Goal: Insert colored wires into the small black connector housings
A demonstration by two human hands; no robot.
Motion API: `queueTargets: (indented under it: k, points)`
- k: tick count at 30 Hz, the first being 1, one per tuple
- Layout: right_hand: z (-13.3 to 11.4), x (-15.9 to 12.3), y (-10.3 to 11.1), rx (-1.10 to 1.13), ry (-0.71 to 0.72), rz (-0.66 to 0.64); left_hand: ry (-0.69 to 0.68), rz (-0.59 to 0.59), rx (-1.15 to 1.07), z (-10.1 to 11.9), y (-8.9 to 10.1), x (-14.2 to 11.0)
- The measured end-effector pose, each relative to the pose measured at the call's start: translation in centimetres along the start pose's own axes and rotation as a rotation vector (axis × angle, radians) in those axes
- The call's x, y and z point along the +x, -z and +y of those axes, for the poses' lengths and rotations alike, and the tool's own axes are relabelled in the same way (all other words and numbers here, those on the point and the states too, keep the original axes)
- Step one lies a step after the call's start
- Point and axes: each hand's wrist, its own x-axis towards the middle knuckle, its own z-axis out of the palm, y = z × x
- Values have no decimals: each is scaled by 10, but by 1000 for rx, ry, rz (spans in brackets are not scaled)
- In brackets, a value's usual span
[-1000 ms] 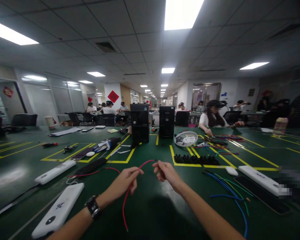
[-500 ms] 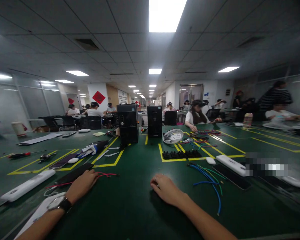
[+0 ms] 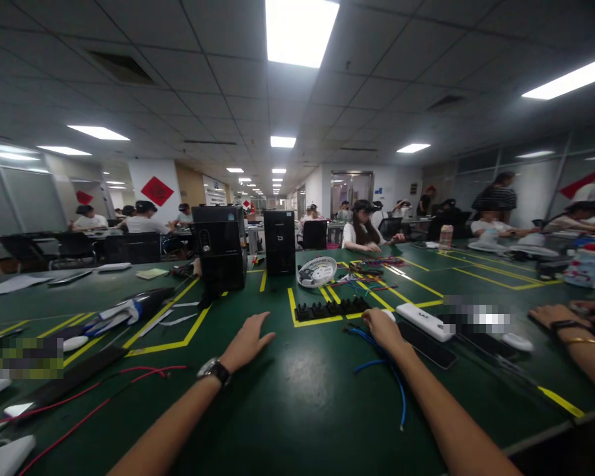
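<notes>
My left hand (image 3: 248, 340), with a watch at the wrist, hovers over the green table (image 3: 287, 423) with fingers stretched out and nothing in them. To its left lie the red wires (image 3: 143, 370), apart from it. My right hand (image 3: 384, 329) has its fingers curled down at the upper end of the blue wires (image 3: 402, 402). Its fingertips are closed there; whether a wire sits between them is hidden. The green wires beside the blue ones are covered by that hand. Just beyond stands a row of black clip-like parts (image 3: 330, 309) inside yellow tape.
Two black computer towers (image 3: 221, 248) stand ahead, near a white basket (image 3: 317, 272). A white power bank (image 3: 425, 322) and a dark phone (image 3: 428, 345) lie right of my right hand. Another person's hand (image 3: 558, 319) rests at the far right. Several people sit farther back.
The red wire was in my left hand; now it lies on the table at left. My left hand came back toward the middle, and my right hand went right to the blue wires. The view turned right.
</notes>
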Motion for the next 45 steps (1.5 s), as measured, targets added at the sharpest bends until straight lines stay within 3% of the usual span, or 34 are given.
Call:
queueTargets:
  k: [5, 8, 10, 13, 18, 23, 27, 31, 34, 37, 39, 41, 43, 45]
  points:
    - [8, -5, -5, 21, 16, 22, 50, -3, -40, 36, -65, 78]
    - [6, -15, -5, 35, 83, -21, 56, -2, -61, 44, -86, 99]
    - [3, -19, -6, -6, 105, -54, 72, 15, -64, 45, -90, 102]
    - [1, -20, -7, -53, 90, -20, 90, 47, -59, 40, -84, 91]
    - [5, -14, -2, -28, 7, 85, 33, 55, -102, 27, -56, 51]
    - [13, -7, 9, 152, -106, 395, -17, 197, -270, 15, -31, 11]
    - [14, -1, 22, 340, -98, 581, 76, 175, -370, 9, -20, -20]
    - [3, 10, 53, 460, -30, 747, 55, 131, -446, 5, -19, -40]
    - [-13, 20, 90, 526, 35, 850, -2, 145, -458, 6, -20, -42]
    - [-40, 24, 125, 561, 105, 898, 34, 92, -521, 10, -19, -41]
    - [-67, 19, 136, 599, 185, 868, 64, 21, -594, 14, -16, -42]
    - [-101, 10, 131, 703, 260, 761, 70, -4, -671, 18, -12, -45]
    - [-138, -1, 107, 869, 295, 531, 97, 12, -763, 21, -9, -48]
    - [-173, -13, 69, 995, 313, 194, 136, 38, -909, 23, -7, -49]
